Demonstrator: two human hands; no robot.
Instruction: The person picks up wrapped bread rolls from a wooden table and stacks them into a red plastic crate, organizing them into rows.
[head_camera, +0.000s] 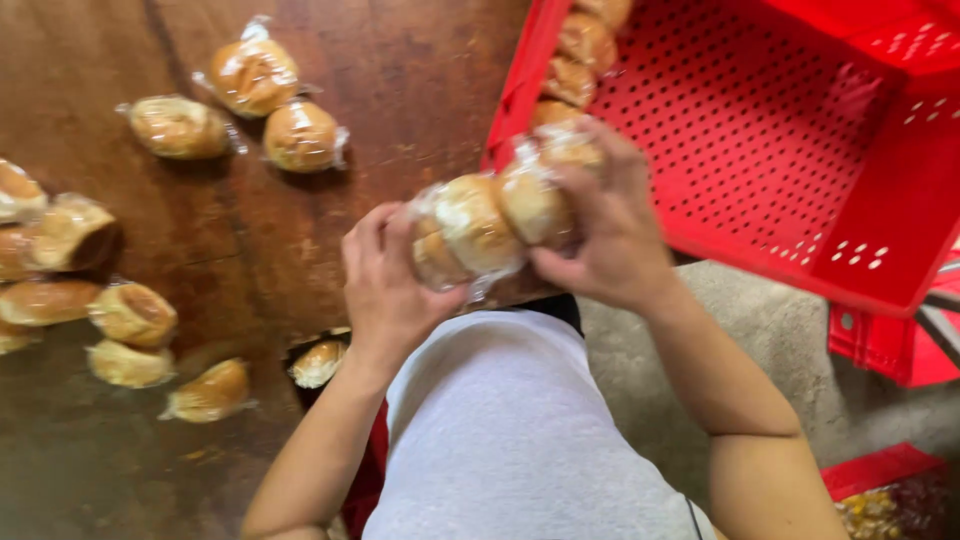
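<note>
My left hand (383, 285) and my right hand (608, 225) together hold a stack of several bread rolls (487, 222) wrapped in clear plastic, pressed between them just above the edge of the brown wooden table (400, 80). The left hand grips the stack's near end and the right hand its far end. The stack is close to the rim of a red perforated plastic crate (790, 120), where a row of wrapped rolls (580, 55) lies along the left wall.
Loose wrapped rolls lie scattered on the table: three at the top (255, 105) and several at the left (95, 300). One roll (318, 362) sits at the table's near edge. More red crates (890, 350) stand on the concrete floor at the right.
</note>
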